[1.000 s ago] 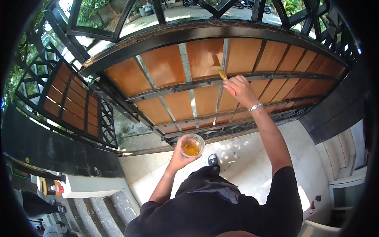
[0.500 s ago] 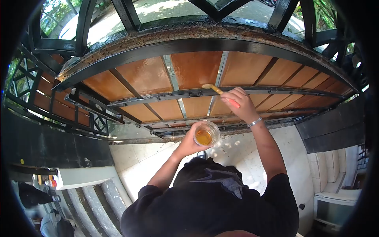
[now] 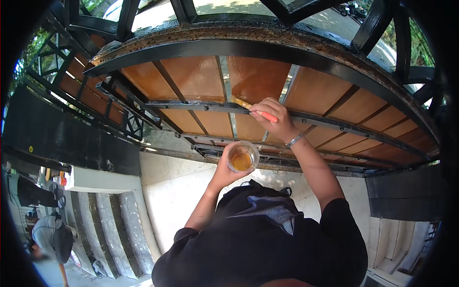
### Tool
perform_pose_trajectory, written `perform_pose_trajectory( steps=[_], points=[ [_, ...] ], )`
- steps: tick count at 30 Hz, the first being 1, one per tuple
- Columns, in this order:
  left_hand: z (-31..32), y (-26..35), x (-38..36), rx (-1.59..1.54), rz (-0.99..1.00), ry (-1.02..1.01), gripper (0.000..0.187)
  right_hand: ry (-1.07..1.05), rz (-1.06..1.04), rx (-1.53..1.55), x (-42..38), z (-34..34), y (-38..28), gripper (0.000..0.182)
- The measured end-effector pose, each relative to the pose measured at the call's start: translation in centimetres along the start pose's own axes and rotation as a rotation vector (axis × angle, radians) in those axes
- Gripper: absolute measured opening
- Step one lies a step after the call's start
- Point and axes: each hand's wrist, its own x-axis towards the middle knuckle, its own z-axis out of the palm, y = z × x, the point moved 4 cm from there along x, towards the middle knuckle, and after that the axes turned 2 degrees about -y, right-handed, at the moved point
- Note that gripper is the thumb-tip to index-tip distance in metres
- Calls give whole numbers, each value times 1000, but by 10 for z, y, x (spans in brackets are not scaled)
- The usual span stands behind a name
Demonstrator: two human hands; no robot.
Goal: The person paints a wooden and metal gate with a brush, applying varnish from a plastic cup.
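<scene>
Gripping a brush (image 3: 248, 109), the right hand (image 3: 272, 117) presses it on the gate (image 3: 258, 76); the left hand (image 3: 224, 172) closes around a cup (image 3: 242, 156) just below, handy for dipping.

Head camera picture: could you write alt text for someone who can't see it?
Seen from above, a person's right hand presses a red-handled brush to an orange-brown panel of a black metal gate. Their left hand holds a clear cup of amber liquid.

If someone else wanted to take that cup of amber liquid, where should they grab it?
Probably around the side wall, from the right. The cup is upright and open-topped with liquid inside, and the left hand wraps its left and lower side, so the right wall is free. Keep it level.
</scene>
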Motion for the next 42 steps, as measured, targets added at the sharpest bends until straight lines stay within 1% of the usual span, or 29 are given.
perform_pose_trajectory(
  steps=[2, 4, 5, 6, 8, 10, 11, 13, 14, 16, 17, 19, 20, 24, 26, 28, 30, 34, 36, 37, 40, 42],
  points=[
    [1, -1, -2, -24, -16, 14, 91, 0, 21, 36, -6, -3, 7, 15],
    [4, -5, -5, -56, -39, 17, 91, -57, 90, -44, -10, -14, 9, 13],
    [5, -7, -6, -16, -48, 14, 92, -61, 95, -40, -16, -23, 9, 13],
    [5, -9, -5, 25, -54, 10, 92, -40, 128, -92, -22, -34, 10, 12],
    [7, -11, -2, 1, -55, -6, 92, -20, 163, -148, -30, -56, 3, 11],
    [11, -14, 1, -28, -65, -24, 93, 53, 279, -232, -41, -79, -17, 11],
    [12, -15, 6, -12, -43, -32, 92, 48, 289, -233, -47, -87, -29, 11],
    [16, -17, 15, -5, -38, -45, 91, 195, 458, -17, -62, -105, -48, 14],
    [17, -16, 19, 75, 3, -45, 91, 185, 479, -14, -68, -110, -58, 14],
    [18, -10, 28, 211, 60, -53, 89, 82, 406, 6, -77, -113, -79, 18],
    [19, -7, 31, 203, 44, -63, 89, 79, 427, 6, -78, -112, -86, 18],
    [23, 1, 40, 292, 111, -114, 83, -129, 350, -46, -73, -96, -101, 22],
    [25, -3, 41, 263, 106, -129, 80, -205, 372, -43, -82, -87, -99, 25],
    [34, 4, 44, 284, 155, -221, 80, -231, 381, -52, -102, -48, -94, 29],
    [37, 5, 42, 311, 204, -242, 82, -237, 388, -84, -105, -46, -94, 28],
    [39, 5, 40, 313, 196, -241, 82, -245, 391, -112, -105, -49, -96, 28],
    [39, 4, 39, 316, 188, -239, 82, -110, 359, -57, -103, -66, -103, 28],
    [40, 4, 36, 331, 153, -257, 82, -79, 374, -47, -109, -68, -101, 28],
    [40, 6, 36, 346, 138, -253, 81, -187, 348, -128, -117, -55, -97, 25],
    [40, 7, 36, 368, 132, -243, 81, -189, 344, -127, -119, -53, -97, 25],
    [40, 6, 36, 402, 102, -232, 80, -304, 360, -185, -126, -42, -96, 22],
    [42, 4, 35, 411, 82, -234, 80, -318, 341, -201, -130, -38, -96, 23]
  ],
)
